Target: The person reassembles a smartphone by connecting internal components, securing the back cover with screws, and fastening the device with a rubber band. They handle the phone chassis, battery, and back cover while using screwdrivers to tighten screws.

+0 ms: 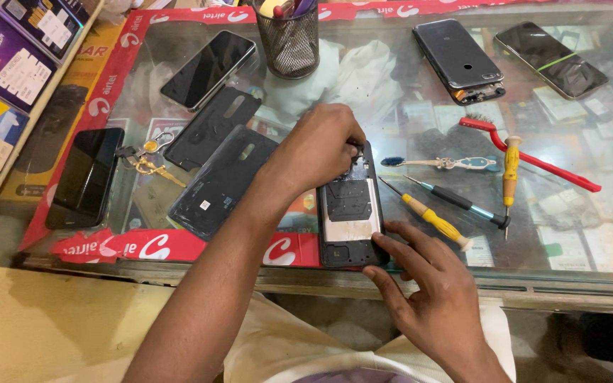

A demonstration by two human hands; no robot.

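Note:
An opened phone (349, 213) lies face down on the glass counter (548, 280) with its back cover off, showing a black inner plate and a silver battery. My left hand (317, 149) reaches in from the lower left, its fingers curled and pinched at the phone's top end. What the fingertips hold there is hidden. My right hand (427, 294) grips the phone's lower right corner, index finger along the edge and thumb under the bottom end.
Right of the phone lie a yellow screwdriver (434, 218), a dark screwdriver (459, 202), a yellow-handled driver (511, 170), a blue toothbrush (441, 163) and a red brush (533, 159). Two dark back covers (221, 181), keys (147, 162), other phones (208, 69) and a mesh cup (290, 42) are about.

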